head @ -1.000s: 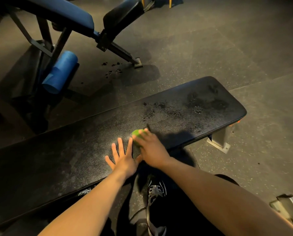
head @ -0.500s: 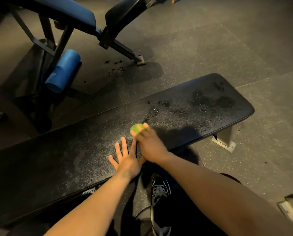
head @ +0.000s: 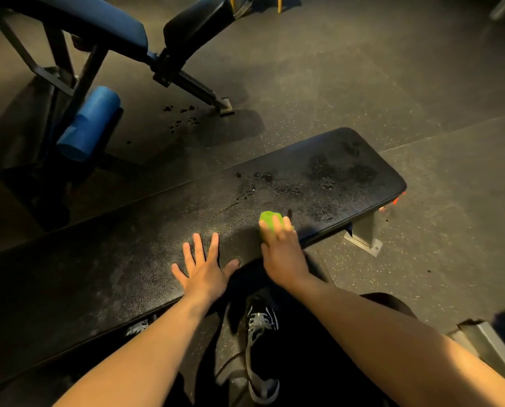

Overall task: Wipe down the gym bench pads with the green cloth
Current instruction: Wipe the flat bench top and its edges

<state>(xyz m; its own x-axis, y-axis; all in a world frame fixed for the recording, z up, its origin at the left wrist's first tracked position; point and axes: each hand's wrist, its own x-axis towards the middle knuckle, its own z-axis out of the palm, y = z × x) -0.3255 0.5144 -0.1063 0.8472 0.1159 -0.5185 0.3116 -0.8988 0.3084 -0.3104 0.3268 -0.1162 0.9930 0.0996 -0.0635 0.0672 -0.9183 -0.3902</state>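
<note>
Your right hand [head: 283, 254]: fingers [head: 286, 224] curled over green cloth [head: 269, 219] on bench pad [head: 121, 259]; left hand [head: 205, 270] spread flat. Wet spots [head: 330, 176] lie rightward along pad.

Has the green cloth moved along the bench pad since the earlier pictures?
Yes. The green cloth, under the right hand, slid toward the right end of the bench pad.

Black shoe [head: 263, 351], grey-white laces [head: 258, 321], bare forearms [head: 157, 345]

Grainy black vinyl bench pad [head: 157, 259] with wet patches, speckled matt rubber floor [head: 363, 83], metal bench leg [head: 364, 233]
</note>
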